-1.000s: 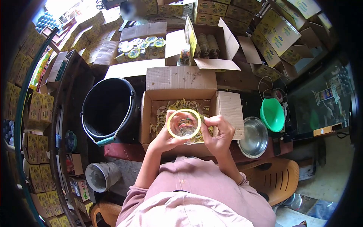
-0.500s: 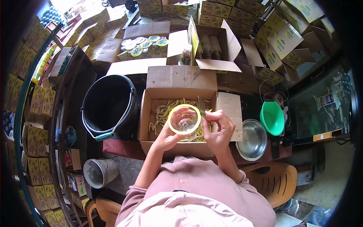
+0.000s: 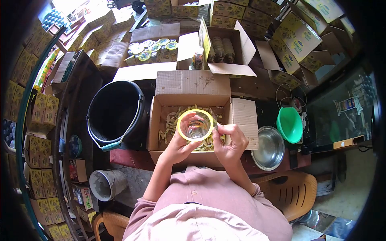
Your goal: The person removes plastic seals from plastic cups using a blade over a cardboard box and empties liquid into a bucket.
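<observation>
My left hand (image 3: 177, 148) is wrapped round a clear cup (image 3: 196, 130) with a yellow rim, its open mouth facing up at me. Close by the cup's right side, my right hand (image 3: 232, 145) pinches a thin dark blade (image 3: 214, 117) between thumb and fingers. Both hands are over an open cardboard box (image 3: 193, 88), where yellow-green strips (image 3: 169, 127) lie scattered on the bottom.
A black bucket (image 3: 114, 114) stands on the left. To the right are a metal bowl (image 3: 268, 148) and a green bowl (image 3: 289, 125). Behind, one box holds lidded cups (image 3: 145, 55), another holds stacked cups (image 3: 218, 48), and a filled cup (image 3: 197, 59) stands between them.
Since the earliest frame the cup has risen slightly in view. The blade, upright beside the rim half a second ago, now shows lower and shorter. Both hands keep their hold.
</observation>
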### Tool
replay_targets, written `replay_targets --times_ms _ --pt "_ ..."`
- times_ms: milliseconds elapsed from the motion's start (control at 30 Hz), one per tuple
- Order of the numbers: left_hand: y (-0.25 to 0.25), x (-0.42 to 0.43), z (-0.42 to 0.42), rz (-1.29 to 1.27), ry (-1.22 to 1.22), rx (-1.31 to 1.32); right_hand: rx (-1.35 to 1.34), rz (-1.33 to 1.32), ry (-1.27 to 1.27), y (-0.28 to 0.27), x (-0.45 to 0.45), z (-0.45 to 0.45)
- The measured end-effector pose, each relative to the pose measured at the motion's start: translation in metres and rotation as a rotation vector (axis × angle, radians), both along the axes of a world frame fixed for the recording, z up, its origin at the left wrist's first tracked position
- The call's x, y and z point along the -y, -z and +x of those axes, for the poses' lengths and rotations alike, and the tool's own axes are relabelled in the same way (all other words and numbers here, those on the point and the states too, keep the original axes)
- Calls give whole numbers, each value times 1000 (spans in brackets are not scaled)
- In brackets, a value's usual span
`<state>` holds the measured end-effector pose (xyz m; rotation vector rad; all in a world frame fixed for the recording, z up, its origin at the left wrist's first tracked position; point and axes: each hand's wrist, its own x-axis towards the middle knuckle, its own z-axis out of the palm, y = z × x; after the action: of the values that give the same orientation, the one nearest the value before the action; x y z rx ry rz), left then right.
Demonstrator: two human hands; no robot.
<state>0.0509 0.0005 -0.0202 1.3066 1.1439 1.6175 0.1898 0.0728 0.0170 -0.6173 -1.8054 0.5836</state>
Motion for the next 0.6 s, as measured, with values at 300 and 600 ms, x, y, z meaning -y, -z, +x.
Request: replay_targets --times_ms 300,600 --pt "-2 1 -3 -45 33 -123 -5 46 46 1 -2 -2" --pt "-6 -3 0 -37 96 -27 -88 -135 -6 6 -6 0"
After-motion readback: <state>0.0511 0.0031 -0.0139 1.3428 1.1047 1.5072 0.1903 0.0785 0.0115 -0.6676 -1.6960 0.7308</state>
